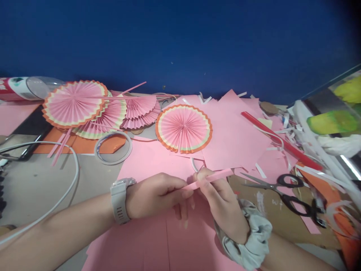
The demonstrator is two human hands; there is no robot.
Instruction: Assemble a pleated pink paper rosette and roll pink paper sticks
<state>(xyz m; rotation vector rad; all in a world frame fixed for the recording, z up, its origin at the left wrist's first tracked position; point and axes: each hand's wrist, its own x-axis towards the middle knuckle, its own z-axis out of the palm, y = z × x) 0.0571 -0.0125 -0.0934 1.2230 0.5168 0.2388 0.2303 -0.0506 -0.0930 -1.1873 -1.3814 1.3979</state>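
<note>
The left hand (pixel 158 194) and the right hand (pixel 222 205) both pinch the folded pink strip (pixel 217 176) with closed fingers; each fold needs even, firm pressure.

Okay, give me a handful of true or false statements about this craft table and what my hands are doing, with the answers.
1. Both the left hand and the right hand pinch a folded pink paper strip. True.
2. The scissors are in the right hand. False: they lie untouched on cardboard, to its right.
3. A watch sits on the left wrist. True.
4. The round paper fans are blue. False: they are pink with orange edges.
5. The tape ring lies right of the scissors. False: it lies on the left, near the fans.
</note>
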